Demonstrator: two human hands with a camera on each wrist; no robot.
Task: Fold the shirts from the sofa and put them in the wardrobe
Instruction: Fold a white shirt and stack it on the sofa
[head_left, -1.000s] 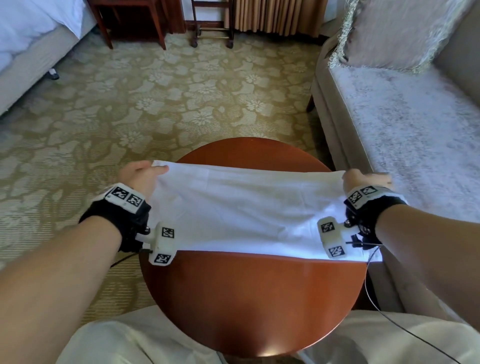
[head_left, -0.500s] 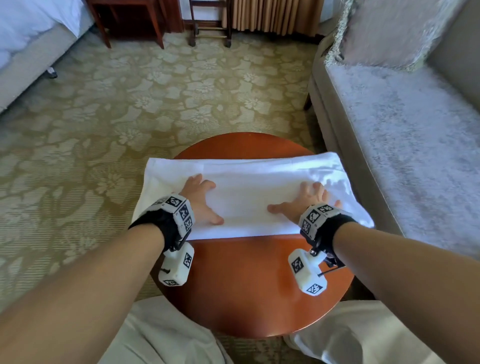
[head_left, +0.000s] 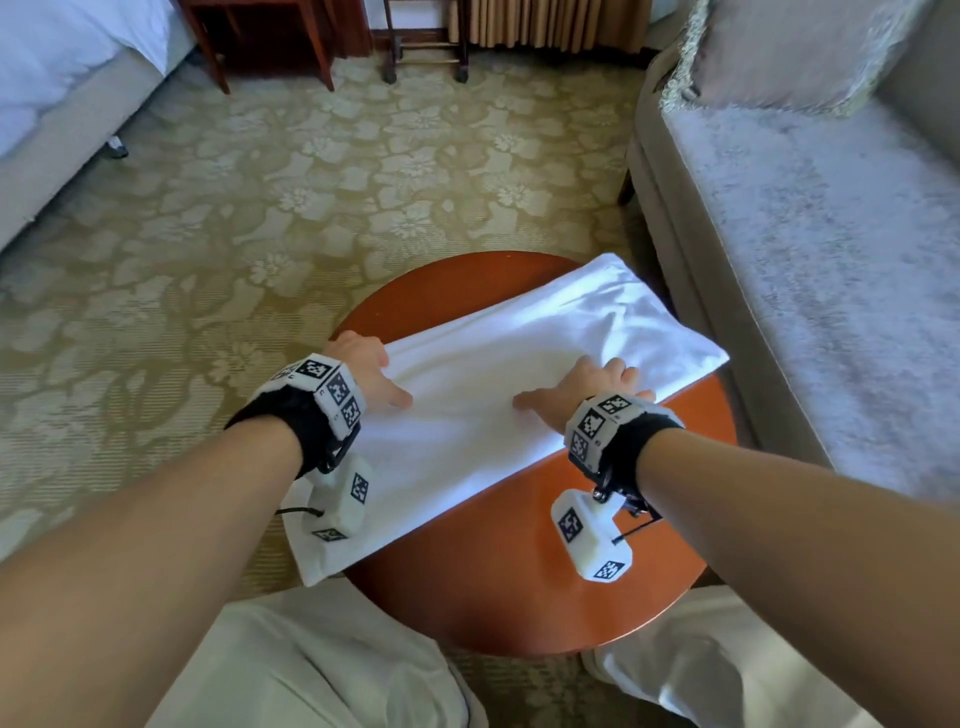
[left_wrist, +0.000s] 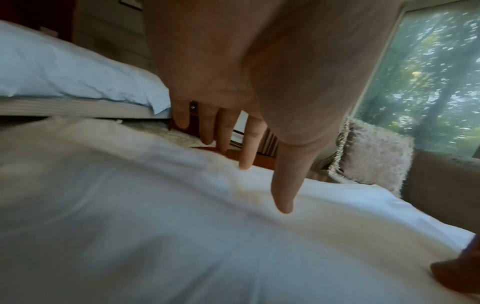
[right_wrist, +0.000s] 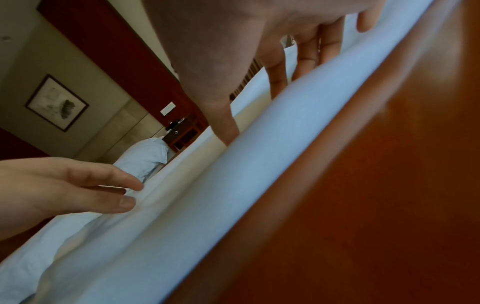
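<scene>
At the far left of the head view, a bed (head_left: 62, 104) with pale bedding is seen, and dark wooden furniture legs (head_left: 218, 57) are set on the flowered carpet (head_left: 260, 208) behind it. The left hand (head_left: 371, 371) is laid flat on the white shirt (head_left: 493, 395), near the shirt's left end; its fingers (left_wrist: 245, 148) are held straight and slightly spread, with the tips pressed onto the cloth and nothing gripped. A ring is worn on one finger of that hand, as shown in the left wrist view. The shirt is folded into a long band and is spread aslant across the round wooden table (head_left: 519, 597), with its near-left corner hung over the table's edge and its far-right corner reaching toward the sofa (head_left: 831, 260). Light creases are seen in the cloth toward its right end. The right hand (head_left: 587, 387) is placed palm down on the shirt to the right of the left one, close to the shirt's near edge; its fingers (right_wrist: 306, 53) are stretched out and parted, and the cloth is pressed rather than grasped. In the right wrist view the folded edge of the shirt (right_wrist: 233, 185) is seen lying thick along the bare reddish tabletop (right_wrist: 363, 205). At the right, the grey sofa is stood just beside the table, and a fringed cushion (head_left: 779, 52) is propped at its far end. No other shirts are seen on the sofa seat that is in view.
</scene>
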